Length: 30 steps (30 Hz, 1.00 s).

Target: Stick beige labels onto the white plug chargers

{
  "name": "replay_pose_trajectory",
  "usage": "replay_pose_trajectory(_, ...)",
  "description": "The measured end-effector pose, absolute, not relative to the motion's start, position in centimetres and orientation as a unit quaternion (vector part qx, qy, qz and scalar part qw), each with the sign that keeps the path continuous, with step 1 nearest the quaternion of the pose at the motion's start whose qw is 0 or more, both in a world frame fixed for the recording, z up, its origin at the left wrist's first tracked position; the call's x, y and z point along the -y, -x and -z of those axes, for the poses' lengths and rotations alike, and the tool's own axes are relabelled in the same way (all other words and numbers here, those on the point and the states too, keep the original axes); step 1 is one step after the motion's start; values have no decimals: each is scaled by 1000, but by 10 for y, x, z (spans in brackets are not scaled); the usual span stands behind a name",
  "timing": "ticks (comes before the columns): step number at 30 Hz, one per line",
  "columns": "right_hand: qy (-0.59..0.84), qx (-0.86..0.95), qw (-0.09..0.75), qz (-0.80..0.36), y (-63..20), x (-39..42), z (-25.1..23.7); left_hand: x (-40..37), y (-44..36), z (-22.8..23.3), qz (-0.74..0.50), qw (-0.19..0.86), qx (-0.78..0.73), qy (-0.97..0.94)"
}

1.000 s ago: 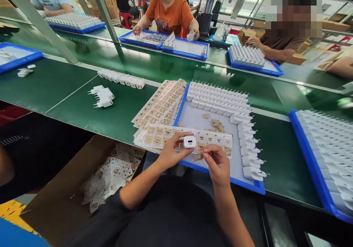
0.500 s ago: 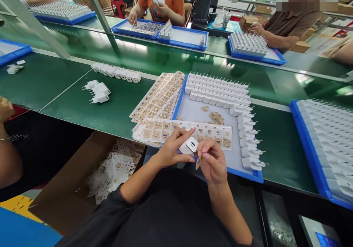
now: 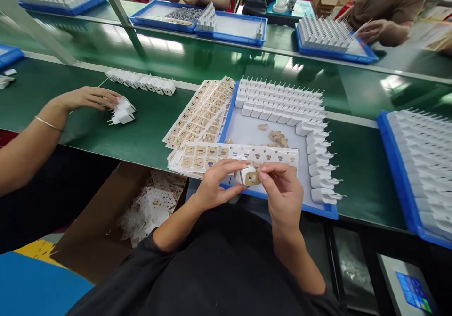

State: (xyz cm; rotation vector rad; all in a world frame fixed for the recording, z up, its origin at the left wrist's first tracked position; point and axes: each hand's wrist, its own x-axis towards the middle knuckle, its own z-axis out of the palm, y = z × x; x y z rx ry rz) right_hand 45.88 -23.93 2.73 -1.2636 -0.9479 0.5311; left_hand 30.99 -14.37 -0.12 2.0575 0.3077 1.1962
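Note:
Between the thumb and fingers of my left hand (image 3: 214,183) is a white charger plug (image 3: 240,176), its port end turned to the right. My right hand (image 3: 285,193) pinches the edge of a tan sticker (image 3: 253,178) with thumb and forefinger. That sticker lies over the charger's port face, with its small cutouts showing; whether it touches all over I cannot tell. Just behind both hands lies a sticker sheet (image 3: 201,157), partly across a blue-rimmed tray (image 3: 229,118). Rows of white chargers (image 3: 282,113) stand along the tray's back and right sides, prongs up.
Stacked sticker sheets (image 3: 203,111) lie left of the tray. Tan scraps (image 3: 278,138) sit inside it. A co-worker's hand (image 3: 92,98) reaches to loose chargers (image 3: 123,112). Another full tray (image 3: 399,165) stands right. Below is a carton (image 3: 88,240) with used sheets.
The sticker has moved from below the charger up onto its port face. A co-worker's hand has come in from the left to the loose chargers. The view has tipped down slightly.

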Motion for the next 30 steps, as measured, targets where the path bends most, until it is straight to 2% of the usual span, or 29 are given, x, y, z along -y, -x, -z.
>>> replay_pose_trajectory(21,569,446,651,-229,-456,238,-29,144,-307,0,-449,367,-129,-805)
replay_pose_trajectory(30,611,484,612,-132,-451,236,-31,145,-308,-2,-459,366,-127,-800)
